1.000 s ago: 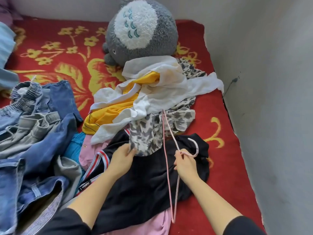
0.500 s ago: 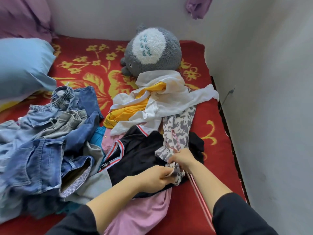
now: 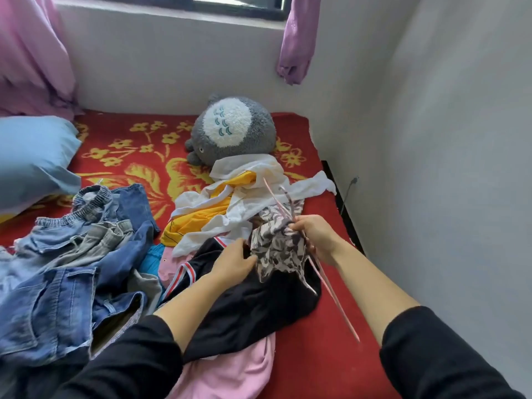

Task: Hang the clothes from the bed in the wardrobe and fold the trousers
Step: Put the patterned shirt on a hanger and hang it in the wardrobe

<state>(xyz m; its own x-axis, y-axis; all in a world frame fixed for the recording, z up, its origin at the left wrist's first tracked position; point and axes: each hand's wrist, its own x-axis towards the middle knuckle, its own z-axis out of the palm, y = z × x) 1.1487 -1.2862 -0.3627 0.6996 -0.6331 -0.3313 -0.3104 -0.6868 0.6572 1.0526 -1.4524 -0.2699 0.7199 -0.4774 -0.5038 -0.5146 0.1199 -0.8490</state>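
Note:
A pile of clothes lies on the red flowered bed (image 3: 311, 355). My right hand (image 3: 315, 236) grips a thin pink hanger (image 3: 334, 295) together with the top of a grey-and-white patterned garment (image 3: 277, 250), lifted a little off the pile. My left hand (image 3: 234, 262) holds the lower left edge of that garment. Beneath it lie a black garment with red-white striped trim (image 3: 244, 309) and a pink garment (image 3: 230, 372). Behind are a white garment (image 3: 253, 194) and a yellow one (image 3: 198, 217). Several denim trousers (image 3: 66, 272) are heaped at the left.
A grey plush toy (image 3: 230, 128) sits at the head of the bed under the window. A blue pillow (image 3: 31, 159) lies at the far left, with pink curtains (image 3: 31, 53) above. The white wall (image 3: 446, 168) runs close along the bed's right edge.
The patterned garment has been raised off the pile with the hanger inside my right hand's grip. My left hand moved from the black garment to the patterned one. The view tilted upward.

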